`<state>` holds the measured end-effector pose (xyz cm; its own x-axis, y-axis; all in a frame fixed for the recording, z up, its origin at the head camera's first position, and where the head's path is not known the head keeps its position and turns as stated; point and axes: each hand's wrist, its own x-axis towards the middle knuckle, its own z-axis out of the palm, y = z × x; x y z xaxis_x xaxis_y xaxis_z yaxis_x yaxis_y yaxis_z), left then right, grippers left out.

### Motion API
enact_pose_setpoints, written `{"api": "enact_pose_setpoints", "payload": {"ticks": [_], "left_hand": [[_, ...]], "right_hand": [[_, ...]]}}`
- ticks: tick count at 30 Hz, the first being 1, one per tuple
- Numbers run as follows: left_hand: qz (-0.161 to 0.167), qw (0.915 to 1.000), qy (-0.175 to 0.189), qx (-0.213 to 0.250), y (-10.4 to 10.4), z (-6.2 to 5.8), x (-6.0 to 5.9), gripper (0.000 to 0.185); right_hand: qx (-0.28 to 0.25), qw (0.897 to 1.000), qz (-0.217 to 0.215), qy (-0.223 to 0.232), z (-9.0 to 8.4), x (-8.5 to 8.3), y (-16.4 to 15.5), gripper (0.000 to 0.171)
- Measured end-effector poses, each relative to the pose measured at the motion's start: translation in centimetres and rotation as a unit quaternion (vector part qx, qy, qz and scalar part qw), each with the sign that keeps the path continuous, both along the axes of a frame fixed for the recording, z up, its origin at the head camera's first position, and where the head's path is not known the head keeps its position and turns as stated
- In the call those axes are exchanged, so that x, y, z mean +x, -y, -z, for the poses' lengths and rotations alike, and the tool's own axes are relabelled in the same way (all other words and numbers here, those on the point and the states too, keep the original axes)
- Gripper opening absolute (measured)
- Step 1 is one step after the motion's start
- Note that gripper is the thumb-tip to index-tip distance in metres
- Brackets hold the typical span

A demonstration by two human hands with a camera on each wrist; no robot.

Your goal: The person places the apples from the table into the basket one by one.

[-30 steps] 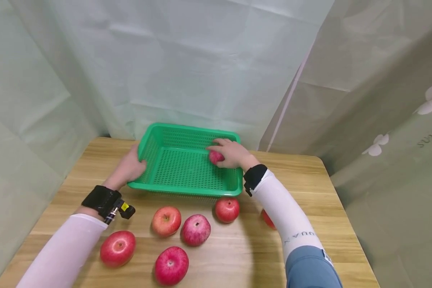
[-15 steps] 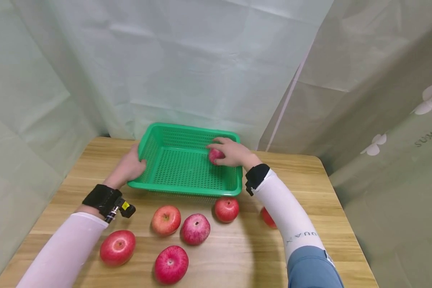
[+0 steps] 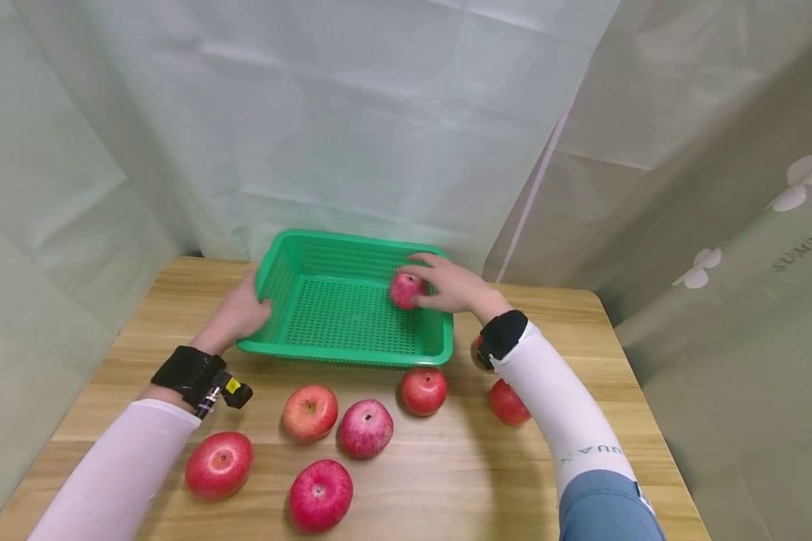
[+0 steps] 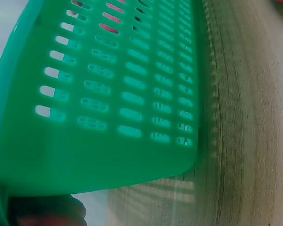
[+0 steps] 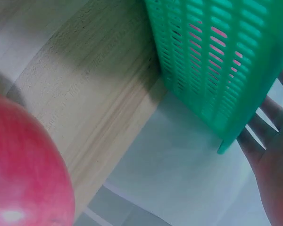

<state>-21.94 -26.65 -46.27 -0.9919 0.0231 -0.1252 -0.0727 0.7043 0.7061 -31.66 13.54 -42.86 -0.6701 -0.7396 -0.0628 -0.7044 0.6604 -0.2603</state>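
Right now: apple in green basket, both hands on.
Right hand [image 3: 455, 286] fingers curl round red apple [image 3: 404, 289] inside basket [image 3: 311, 352]; left hand [image 3: 238, 314] grips basket's left rim.

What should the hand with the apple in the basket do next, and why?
Probably let go and pull back. The right hand has its fingers on an apple that seems to sit low inside the green basket, while the left hand holds the basket's side. Six more apples wait on the table, the nearest just in front of the basket.
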Motion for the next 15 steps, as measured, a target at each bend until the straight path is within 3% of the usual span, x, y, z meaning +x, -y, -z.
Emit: {"api": "enact_pose_setpoints", "payload": {"ticks": [8,15], "left_hand": [[0.004,1.0000,-0.003,0.002,-0.2,-0.2,-0.1,0.074],[0.002,1.0000,-0.001,-0.003,-0.2,0.1,-0.3,0.074]], "right_hand": [[-0.014,1.000,-0.002,-0.006,-0.3,0.9,-1.6,0.065],[-0.011,0.999,0.029,0.018,-0.2,2.2,-4.2,0.073]]}}
